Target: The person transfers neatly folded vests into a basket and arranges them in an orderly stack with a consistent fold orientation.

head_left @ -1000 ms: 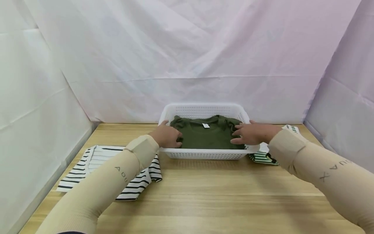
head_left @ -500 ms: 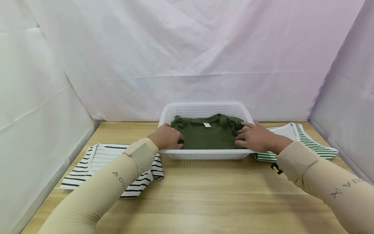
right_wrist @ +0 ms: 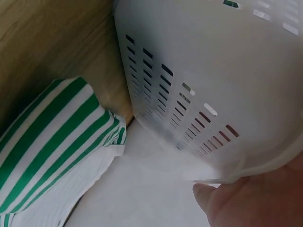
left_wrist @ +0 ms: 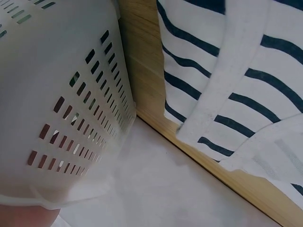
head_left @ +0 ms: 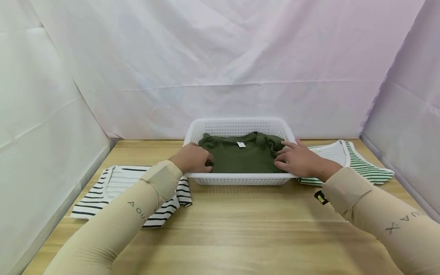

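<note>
In the head view a dark green T-shirt (head_left: 240, 160) with a white neck label lies folded in a white plastic basket (head_left: 244, 178). My left hand (head_left: 194, 158) reaches over the basket's left rim, its fingers down at the shirt's left edge and partly hidden. On the other side, my right hand (head_left: 297, 158) lies across the right rim with its fingers loosely spread, fingertips at the shirt's right edge. Both wrist views show the basket's slotted side wall (left_wrist: 85, 109) with a bit of the hand over the rim. Reddish patches show through the slots.
Left of the basket, a white shirt with black stripes (head_left: 120, 183) lies on the wooden table (head_left: 233, 225). A green-striped white shirt (head_left: 364, 164) lies to the right, partly under the right arm, near a small black tag (head_left: 321, 197). White cloth (head_left: 220, 57) hangs behind.
My right hand has shifted a little rightward along the basket rim and its forearm has dropped, uncovering more of the green-striped shirt. The left hand stays at its rim; the T-shirt hardly changes.
</note>
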`<state>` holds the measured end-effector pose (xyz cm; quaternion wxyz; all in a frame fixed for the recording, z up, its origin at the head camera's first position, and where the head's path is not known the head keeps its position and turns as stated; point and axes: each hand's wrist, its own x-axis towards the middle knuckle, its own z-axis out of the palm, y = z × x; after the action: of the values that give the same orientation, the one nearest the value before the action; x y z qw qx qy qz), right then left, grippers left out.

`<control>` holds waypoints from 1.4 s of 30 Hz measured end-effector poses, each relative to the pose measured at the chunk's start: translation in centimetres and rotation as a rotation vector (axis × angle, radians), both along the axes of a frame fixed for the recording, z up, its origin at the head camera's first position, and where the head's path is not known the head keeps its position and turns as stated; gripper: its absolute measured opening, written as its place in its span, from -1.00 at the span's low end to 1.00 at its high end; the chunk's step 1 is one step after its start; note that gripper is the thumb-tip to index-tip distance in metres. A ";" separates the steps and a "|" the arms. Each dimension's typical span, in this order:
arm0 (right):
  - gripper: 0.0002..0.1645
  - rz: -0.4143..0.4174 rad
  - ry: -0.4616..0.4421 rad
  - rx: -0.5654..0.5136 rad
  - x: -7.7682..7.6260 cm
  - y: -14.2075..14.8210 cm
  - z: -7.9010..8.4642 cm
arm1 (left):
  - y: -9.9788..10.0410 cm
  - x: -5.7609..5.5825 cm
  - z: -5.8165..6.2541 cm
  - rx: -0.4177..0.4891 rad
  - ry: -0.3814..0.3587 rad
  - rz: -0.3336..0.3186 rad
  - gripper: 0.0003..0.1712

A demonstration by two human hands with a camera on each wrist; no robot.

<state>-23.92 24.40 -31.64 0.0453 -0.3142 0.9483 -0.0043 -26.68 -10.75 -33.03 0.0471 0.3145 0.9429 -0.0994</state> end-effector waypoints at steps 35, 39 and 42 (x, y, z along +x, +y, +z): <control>-0.72 -0.291 -0.164 -0.301 -0.5 8.6 -4.5 | 2.7 13.3 -1.6 0.876 0.430 -0.138 -0.81; -0.56 -0.310 -0.155 -0.203 -0.6 9.8 -4.7 | 2.1 13.1 -1.6 0.873 0.390 -0.112 -0.81; -0.37 -0.404 -0.158 -0.108 -0.7 10.9 -4.6 | 1.6 12.9 -1.3 0.853 0.358 -0.063 -0.81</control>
<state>-24.62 35.27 -36.21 0.1005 -0.1187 0.9838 -0.0889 -13.78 -9.14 -34.38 -0.2528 0.3121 0.8829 0.2433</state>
